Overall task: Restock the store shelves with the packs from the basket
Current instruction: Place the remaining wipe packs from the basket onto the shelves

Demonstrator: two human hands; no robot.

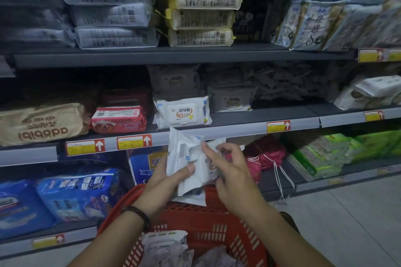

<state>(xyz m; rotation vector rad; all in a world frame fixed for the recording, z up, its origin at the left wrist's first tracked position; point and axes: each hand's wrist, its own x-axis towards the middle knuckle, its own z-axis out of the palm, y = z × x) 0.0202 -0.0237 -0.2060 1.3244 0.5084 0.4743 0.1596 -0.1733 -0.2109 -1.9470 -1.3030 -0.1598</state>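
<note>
A red plastic basket [208, 230] stands below me with several white packs [167, 245] inside. Above its far rim my left hand [167, 178] grips a bunch of white wet-wipe packs [186, 158], thumb across their front. My right hand [232, 169] holds the right side of the same bunch, its fingers curled over one pack. On the middle shelf [238, 130] just above the hands sits a matching white wipe pack [182, 111] with a lid label.
The middle shelf also holds a red pack [119, 120], a brown pack [41, 123] and more white packs [232, 98] behind. Blue packs [80, 193] and green packs [321, 154] fill the bottom shelf. Stacked packs [201, 13] crowd the top shelf. Pale floor lies to the right.
</note>
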